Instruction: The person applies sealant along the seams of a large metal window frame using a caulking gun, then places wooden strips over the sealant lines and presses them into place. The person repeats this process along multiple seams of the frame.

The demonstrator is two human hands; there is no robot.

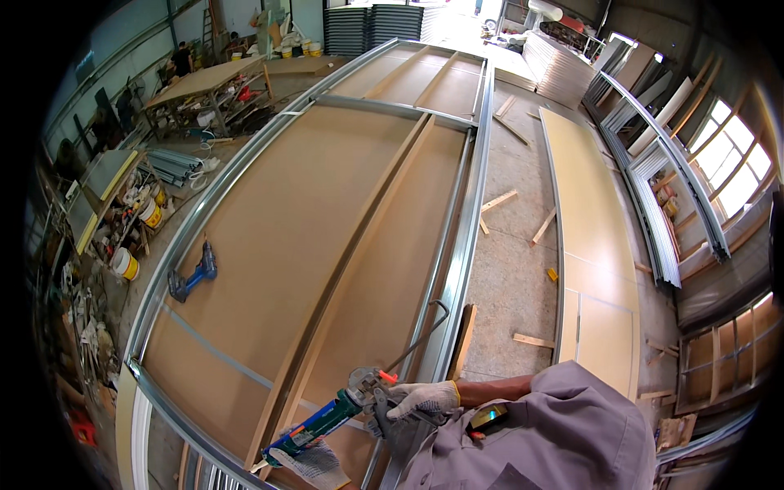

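Observation:
I hold a caulking gun (359, 384) low over the near end of a large framed panel (269, 188). Its cartridge is green and blue, and the pale nozzle points down to the left, close to a wooden strip (347, 290) that runs lengthwise along the panel. My right hand (418, 402), in a white and grey work glove, is closed around the gun's handle end. Gloved too, my left hand (314, 467) cups the front of the cartridge from below. The gun's thin metal rod, hooked at its tip, sticks out up and to the right.
A blue cordless drill (194, 273) lies on the panel's left part. Metal channels edge the panel. To the right, a long beige panel (600, 269) lies beyond a strip of floor with wood offcuts (500, 200). Buckets (125, 264) and a cluttered workbench (204, 82) stand left.

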